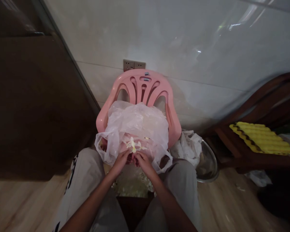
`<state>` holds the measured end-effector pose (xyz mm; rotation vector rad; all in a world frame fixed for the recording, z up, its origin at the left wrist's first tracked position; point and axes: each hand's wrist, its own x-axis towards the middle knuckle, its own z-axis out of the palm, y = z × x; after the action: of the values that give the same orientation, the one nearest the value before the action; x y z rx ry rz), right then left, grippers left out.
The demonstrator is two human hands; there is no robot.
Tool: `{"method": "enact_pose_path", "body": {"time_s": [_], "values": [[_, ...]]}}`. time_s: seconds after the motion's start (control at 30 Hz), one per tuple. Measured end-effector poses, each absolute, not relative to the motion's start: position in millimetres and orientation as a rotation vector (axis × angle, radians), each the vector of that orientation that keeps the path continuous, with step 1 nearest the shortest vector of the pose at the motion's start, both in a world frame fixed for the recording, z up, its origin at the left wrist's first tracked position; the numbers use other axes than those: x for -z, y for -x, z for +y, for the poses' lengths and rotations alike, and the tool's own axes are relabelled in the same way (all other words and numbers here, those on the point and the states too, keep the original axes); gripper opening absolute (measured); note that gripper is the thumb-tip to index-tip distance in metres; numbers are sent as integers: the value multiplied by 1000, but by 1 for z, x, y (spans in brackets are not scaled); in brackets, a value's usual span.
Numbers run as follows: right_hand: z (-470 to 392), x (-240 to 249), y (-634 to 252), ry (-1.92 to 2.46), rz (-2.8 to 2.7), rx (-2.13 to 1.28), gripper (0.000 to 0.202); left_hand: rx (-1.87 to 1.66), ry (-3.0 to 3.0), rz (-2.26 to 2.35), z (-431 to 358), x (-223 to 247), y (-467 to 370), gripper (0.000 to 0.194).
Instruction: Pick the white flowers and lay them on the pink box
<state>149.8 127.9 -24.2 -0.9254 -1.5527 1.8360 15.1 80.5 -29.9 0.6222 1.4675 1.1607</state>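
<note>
My left hand (122, 159) and my right hand (142, 159) meet fingertip to fingertip over the front of a pink plastic chair's seat. Both are closed in a pinch at the lower end of a white, yellow-centred flower-like piece (133, 145); its exact kind is too small to tell. Around it spreads a crumpled, translucent white plastic bag (137, 117), covering most of the seat and hanging over its front. More pale pieces lie close by. Below the wrists, between the knees, is a greenish, blurred surface (131, 187) with whitish bits along its sides.
The pink chair (143, 74) backs onto a tiled wall with a socket plate (134, 65). To the right stand a metal basin (211, 164) with a white plastic bag (189, 145) and a wooden chair holding a yellow egg tray (261, 138). A dark cabinet (33, 106) rises on the left.
</note>
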Motion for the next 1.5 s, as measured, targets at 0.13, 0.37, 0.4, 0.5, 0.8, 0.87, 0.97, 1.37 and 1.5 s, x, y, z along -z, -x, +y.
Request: {"method": "enact_pose_path", "body": {"time_s": [0.13,0.37,0.4,0.5,0.8,0.87,0.97,1.37,1.5], "values": [[128,22,-151,916,-1513,-1838,27,-1198,-498,1379,78,18,-11,52],[130,29,-151,927,-1514,-1876,25,-1114,-558,1349,77,8,-15,49],[129,29,-150,920,-1520,-1878,25,-1094,-585,1331,76,7,-17,48],[127,32,-148,895,-1528,-1884,26,-1087,-623,1264,75,4,-22,50],[123,45,-138,951,-1489,-1943,29,-1213,-805,1250,80,17,-22,42],[121,47,-135,971,-1420,-1970,32,-1206,-843,1280,82,20,-21,44],[117,46,-131,959,-1323,-2028,36,-1249,-896,1354,81,22,-20,45],[109,34,-144,896,-1348,-2078,45,-1314,-1034,1442,76,18,-29,43],[113,34,-146,917,-1432,-1973,40,-1351,-1012,1470,79,22,-30,41]]}}
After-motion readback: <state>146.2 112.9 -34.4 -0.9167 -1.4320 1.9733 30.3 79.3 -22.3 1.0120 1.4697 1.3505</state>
